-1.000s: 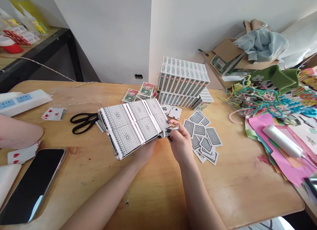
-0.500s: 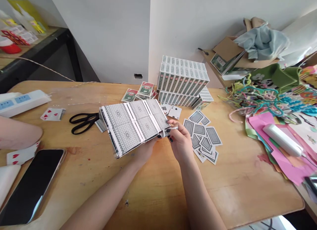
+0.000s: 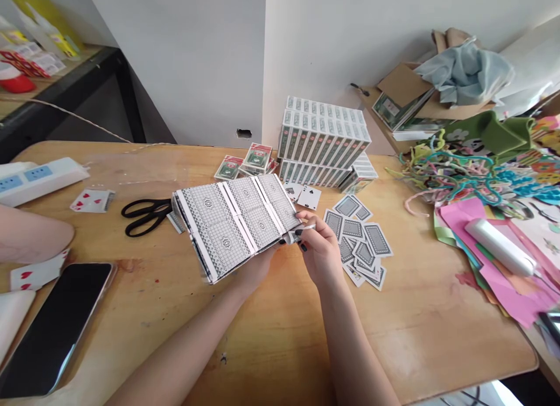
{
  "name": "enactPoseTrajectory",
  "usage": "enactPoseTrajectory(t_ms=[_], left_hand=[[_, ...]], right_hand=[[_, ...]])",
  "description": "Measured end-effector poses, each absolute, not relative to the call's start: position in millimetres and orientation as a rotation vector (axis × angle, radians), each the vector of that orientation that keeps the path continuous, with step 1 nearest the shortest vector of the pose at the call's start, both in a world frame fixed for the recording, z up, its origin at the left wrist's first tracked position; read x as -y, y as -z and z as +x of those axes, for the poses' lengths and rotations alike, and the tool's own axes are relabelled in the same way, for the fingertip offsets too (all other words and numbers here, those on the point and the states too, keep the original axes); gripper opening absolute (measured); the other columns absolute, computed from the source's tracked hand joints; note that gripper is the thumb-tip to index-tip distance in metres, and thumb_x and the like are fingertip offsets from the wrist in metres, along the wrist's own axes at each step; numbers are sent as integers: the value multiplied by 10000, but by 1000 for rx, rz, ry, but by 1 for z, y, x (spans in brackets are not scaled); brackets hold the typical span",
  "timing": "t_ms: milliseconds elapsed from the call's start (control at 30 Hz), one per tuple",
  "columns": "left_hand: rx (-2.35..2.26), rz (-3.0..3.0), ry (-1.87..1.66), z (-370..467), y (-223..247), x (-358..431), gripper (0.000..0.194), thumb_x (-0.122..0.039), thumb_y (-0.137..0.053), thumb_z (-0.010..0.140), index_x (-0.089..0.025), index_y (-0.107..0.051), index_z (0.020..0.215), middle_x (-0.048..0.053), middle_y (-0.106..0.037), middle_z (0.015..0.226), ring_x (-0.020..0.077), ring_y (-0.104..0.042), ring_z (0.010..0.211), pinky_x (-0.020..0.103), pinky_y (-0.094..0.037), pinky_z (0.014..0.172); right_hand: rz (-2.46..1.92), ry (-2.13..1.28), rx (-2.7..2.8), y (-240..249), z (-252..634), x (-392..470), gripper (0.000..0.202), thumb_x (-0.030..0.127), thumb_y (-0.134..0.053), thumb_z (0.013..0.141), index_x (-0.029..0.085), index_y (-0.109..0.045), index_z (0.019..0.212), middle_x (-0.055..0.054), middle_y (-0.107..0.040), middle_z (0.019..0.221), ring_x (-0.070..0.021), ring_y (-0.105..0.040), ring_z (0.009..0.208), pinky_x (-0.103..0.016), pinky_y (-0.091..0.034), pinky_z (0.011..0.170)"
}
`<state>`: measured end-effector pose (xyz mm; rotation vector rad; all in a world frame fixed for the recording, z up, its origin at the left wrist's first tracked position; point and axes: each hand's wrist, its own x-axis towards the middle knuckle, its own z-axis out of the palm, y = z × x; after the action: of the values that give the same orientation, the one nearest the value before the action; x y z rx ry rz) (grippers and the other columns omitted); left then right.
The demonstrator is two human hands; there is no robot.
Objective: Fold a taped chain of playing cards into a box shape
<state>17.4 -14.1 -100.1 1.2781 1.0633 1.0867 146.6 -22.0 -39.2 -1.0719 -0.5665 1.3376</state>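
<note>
A box-like panel covered in playing cards [image 3: 245,222], backs outward with white strips between them, is held tilted above the table. My left hand [image 3: 261,265] supports it from underneath near its right end; most of its fingers are hidden. At the panel's lower right corner, my right hand [image 3: 318,242] is closed in a pinch on a bent playing card [image 3: 292,237] at the edge. Loose face-down playing cards [image 3: 356,240] lie spread just right of my right hand. Behind the panel, two face-up cards [image 3: 308,198] show spades. Black-handled scissors [image 3: 146,216] rest at its left end.
Stacked card boxes [image 3: 324,137] stand at the back, with several red-and-green packs [image 3: 257,157] beside them. A phone [image 3: 59,330], a power strip [image 3: 41,178] and another person's arm [image 3: 32,234] are at left. Coloured paper [image 3: 485,248] and pipe cleaners [image 3: 459,172] lie at right.
The panel's left end has shifted slightly left and down. Both hands stay at its right end in nearly the same grip.
</note>
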Motion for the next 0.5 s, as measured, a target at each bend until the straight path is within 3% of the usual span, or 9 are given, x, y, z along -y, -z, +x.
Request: enactPoseTrajectory(t_ms=[100,300,500], left_hand=[[-1109,1256,-1067,18,100,15,397,-441,-604,822,-248,-638,1168,32,-654,1209,247,-426,1308,440,-239,1140],[-1056,1252,-1052,21,97,16,406,-529,-542,832,-203,-713,1004,69,-715,1067,260,-634,1051,404,-471,954],[-1109,1373,-1077,19,101,16,344,-489,-557,839,-221,-708,992,58,-710,1082,250,-597,1120,406,-413,1025]], right_hand=[[-1100,-1336,606,39,148,22,97,127,-606,604,199,-570,658,29,-557,851,-70,-358,548,-254,-284,532],[-1181,-1396,708,37,154,19,244,314,-714,687,197,-631,885,41,-518,670,-74,-399,523,-243,-305,517],[-1314,-1405,730,24,157,16,386,414,-780,633,166,-624,885,40,-562,635,-75,-459,525,-233,-382,523]])
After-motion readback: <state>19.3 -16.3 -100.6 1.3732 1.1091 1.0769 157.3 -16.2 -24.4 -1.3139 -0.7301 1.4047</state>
